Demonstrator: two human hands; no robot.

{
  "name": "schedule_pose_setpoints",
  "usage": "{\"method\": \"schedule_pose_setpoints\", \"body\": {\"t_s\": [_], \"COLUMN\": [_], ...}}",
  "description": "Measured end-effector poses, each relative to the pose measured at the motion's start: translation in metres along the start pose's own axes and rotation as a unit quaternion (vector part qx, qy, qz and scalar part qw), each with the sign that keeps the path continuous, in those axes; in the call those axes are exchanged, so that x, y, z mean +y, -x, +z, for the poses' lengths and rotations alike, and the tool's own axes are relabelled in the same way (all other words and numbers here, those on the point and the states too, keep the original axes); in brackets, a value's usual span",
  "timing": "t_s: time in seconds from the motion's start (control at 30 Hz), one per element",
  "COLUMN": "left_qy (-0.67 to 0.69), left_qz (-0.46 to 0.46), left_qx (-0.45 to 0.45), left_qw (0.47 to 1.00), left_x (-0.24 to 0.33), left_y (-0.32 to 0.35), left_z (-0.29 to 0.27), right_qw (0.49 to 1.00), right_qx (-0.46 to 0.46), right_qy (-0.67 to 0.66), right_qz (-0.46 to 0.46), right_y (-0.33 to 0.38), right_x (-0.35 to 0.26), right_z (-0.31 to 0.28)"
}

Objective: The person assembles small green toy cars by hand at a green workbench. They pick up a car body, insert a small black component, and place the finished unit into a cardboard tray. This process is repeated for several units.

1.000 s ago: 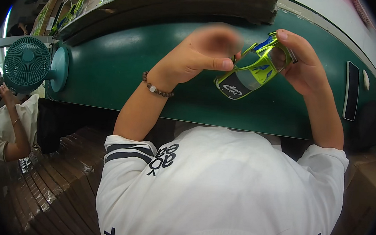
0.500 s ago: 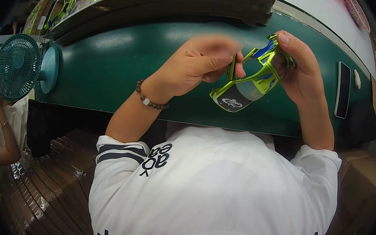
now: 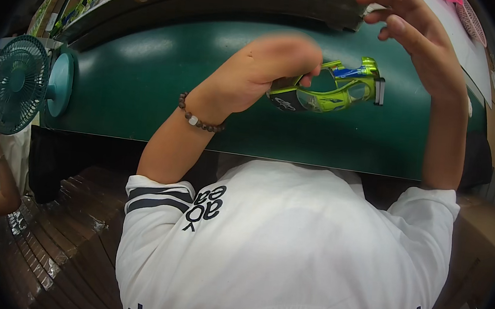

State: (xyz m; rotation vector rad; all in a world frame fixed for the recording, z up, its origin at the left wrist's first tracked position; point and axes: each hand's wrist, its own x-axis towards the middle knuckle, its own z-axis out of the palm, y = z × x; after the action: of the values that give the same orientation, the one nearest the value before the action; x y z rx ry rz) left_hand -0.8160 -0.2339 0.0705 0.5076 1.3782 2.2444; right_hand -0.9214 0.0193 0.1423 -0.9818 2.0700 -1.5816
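Note:
My left hand (image 3: 267, 68), a bead bracelet on its wrist, grips the left end of a shiny lime-green goggle frame (image 3: 340, 99) above the green tabletop. The frame has blue accents, a dark panel with pale marking beside my fingers, and a dark-and-grey piece at its far right end. Blur covers part of this hand, and its fingers hide the frame's left end. Up and to the right, my right hand (image 3: 424, 52) is apart from the frame. Its fingers are spread and bent, near the right end of a cardboard box (image 3: 261, 1), with nothing visible in them.
The box runs along the back of the green table (image 3: 164, 94), with similar lime-green pieces inside. A teal fan (image 3: 18, 84) stands at the left, beside a person's arm (image 3: 4, 177). A pink basket (image 3: 471, 21) sits far right. Wrapped brown cartons (image 3: 57, 244) lie lower left.
My right hand has let go of the goggle frame and moved up and right, its fingers opening. The frame has swung more level in my left hand. My right forearm now covers the dark phone-like slab.

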Motion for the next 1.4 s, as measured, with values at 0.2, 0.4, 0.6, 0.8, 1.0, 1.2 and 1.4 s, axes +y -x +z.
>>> {"method": "schedule_pose_setpoints", "body": {"t_s": [0.2, 0.4, 0.6, 0.8, 1.0, 1.2, 1.4], "left_qy": [0.100, 0.221, 0.312, 0.310, 0.360, 0.414, -0.086], "left_qz": [-0.018, -0.041, -0.108, -0.142, -0.071, -0.062, 0.046], "left_qx": [-0.037, -0.059, -0.053, -0.023, -0.004, -0.110, 0.006], "left_qw": [0.994, 0.973, 0.942, 0.940, 0.930, 0.902, 0.995], "left_x": [0.004, 0.001, -0.013, -0.004, 0.007, -0.002, 0.013], "left_y": [0.011, 0.014, 0.012, 0.011, 0.014, 0.005, 0.013], "left_z": [0.012, 0.002, 0.005, 0.004, 0.001, -0.017, -0.007], "right_qw": [0.938, 0.923, 0.930, 0.951, 0.969, 0.956, 0.981], "right_qx": [-0.295, -0.329, -0.324, -0.274, -0.202, -0.180, -0.138], "right_qy": [0.148, 0.075, 0.030, 0.023, -0.099, -0.107, 0.017], "right_qz": [-0.109, -0.186, -0.170, -0.141, 0.103, 0.205, 0.132], "right_y": [-0.040, -0.048, -0.039, -0.029, -0.026, -0.008, 0.005], "right_x": [-0.017, -0.009, -0.001, 0.004, -0.018, -0.018, -0.019], "right_z": [0.051, 0.069, 0.072, 0.074, 0.064, 0.067, 0.061]}}
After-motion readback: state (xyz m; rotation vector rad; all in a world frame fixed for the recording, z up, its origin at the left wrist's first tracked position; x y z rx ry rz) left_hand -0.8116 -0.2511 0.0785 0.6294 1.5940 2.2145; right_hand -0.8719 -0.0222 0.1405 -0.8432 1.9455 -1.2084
